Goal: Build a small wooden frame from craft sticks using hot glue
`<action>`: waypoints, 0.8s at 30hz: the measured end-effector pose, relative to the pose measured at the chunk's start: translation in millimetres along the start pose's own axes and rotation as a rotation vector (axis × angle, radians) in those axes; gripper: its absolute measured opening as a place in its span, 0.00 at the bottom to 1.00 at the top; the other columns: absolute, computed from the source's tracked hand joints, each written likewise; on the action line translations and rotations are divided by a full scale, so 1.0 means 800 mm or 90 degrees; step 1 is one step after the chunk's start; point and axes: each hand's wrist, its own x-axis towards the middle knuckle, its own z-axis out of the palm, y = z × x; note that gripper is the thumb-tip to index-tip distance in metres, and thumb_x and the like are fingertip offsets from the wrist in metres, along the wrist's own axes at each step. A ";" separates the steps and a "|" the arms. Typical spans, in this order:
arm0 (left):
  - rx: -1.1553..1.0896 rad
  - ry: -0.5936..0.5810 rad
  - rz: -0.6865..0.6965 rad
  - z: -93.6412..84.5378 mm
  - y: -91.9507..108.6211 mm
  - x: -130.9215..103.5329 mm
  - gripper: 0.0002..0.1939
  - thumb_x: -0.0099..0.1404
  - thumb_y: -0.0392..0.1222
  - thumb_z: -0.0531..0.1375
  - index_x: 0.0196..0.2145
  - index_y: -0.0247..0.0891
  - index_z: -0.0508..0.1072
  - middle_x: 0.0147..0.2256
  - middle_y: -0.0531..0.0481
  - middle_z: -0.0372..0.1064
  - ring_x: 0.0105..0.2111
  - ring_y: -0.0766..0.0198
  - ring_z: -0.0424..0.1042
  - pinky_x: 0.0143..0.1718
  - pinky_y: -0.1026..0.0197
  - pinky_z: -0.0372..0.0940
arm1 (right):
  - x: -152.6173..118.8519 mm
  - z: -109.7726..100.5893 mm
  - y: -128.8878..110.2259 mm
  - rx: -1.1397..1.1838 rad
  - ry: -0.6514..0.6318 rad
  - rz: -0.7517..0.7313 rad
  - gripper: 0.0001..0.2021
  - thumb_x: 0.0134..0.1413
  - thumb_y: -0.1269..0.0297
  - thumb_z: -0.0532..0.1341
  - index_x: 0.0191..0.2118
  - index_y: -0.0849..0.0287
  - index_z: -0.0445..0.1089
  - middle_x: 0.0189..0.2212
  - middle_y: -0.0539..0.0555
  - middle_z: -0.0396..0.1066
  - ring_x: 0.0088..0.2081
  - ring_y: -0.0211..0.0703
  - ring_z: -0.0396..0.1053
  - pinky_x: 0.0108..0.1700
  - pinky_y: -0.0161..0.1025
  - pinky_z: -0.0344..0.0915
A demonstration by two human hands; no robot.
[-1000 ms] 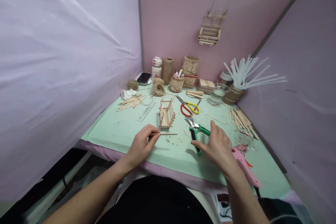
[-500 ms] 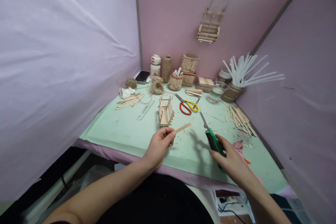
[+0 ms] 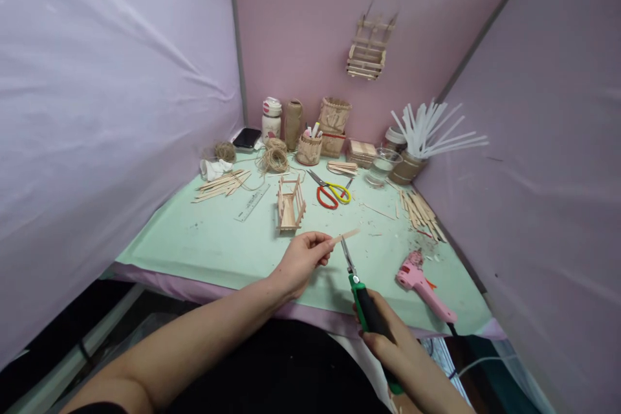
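Pinched between the thumb and fingers of my left hand [image 3: 305,260] is a flat wooden craft stick [image 3: 347,235], its free end pointing right. My right hand [image 3: 388,336] is wrapped around the green and black handles of a pair of pruning shears [image 3: 367,312]. The blades of the shears point up and meet the stick just beyond my left fingertips; whether they touch it I cannot tell. A small open frame built of wooden sticks [image 3: 290,207] stands on the table, just beyond my left hand.
A pink glue gun [image 3: 423,284] lies to the right. Behind are red-and-yellow scissors [image 3: 330,193], a ruler [image 3: 252,202], twine [image 3: 274,156], a clear cup of water [image 3: 382,168] and loose sticks [image 3: 422,212]. White glue sticks [image 3: 427,132] stand in a pot.
My right hand has brought the shears left, up to the stick. The view has shifted to the right, and the pink glue gun now shows fully.
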 end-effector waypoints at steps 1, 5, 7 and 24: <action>0.008 -0.011 -0.003 0.001 0.000 -0.001 0.17 0.46 0.48 0.69 0.27 0.33 0.72 0.23 0.56 0.63 0.21 0.74 0.59 0.25 0.66 0.54 | 0.001 -0.001 0.000 -0.006 -0.005 0.004 0.29 0.42 0.62 0.54 0.55 0.59 0.62 0.45 0.56 0.70 0.49 0.54 0.66 0.51 0.47 0.63; 0.056 -0.030 -0.010 0.005 0.000 -0.001 0.14 0.47 0.46 0.68 0.26 0.34 0.72 0.21 0.56 0.64 0.21 0.73 0.59 0.25 0.65 0.55 | 0.004 0.000 -0.003 -0.015 0.002 -0.002 0.28 0.41 0.62 0.54 0.54 0.58 0.63 0.43 0.55 0.70 0.49 0.54 0.65 0.50 0.45 0.63; 0.084 -0.032 -0.016 0.006 0.002 0.000 0.13 0.48 0.45 0.68 0.25 0.34 0.72 0.20 0.56 0.64 0.20 0.73 0.59 0.25 0.65 0.56 | 0.004 0.000 -0.006 -0.015 0.002 -0.007 0.27 0.42 0.62 0.54 0.53 0.57 0.63 0.42 0.54 0.69 0.47 0.52 0.65 0.50 0.45 0.62; 0.174 -0.068 -0.089 0.001 -0.001 0.012 0.08 0.51 0.38 0.67 0.22 0.33 0.72 0.17 0.55 0.67 0.18 0.72 0.63 0.25 0.66 0.62 | 0.012 0.004 0.010 0.055 -0.115 -0.006 0.10 0.43 0.65 0.54 0.36 0.56 0.58 0.31 0.48 0.57 0.34 0.41 0.55 0.39 0.39 0.58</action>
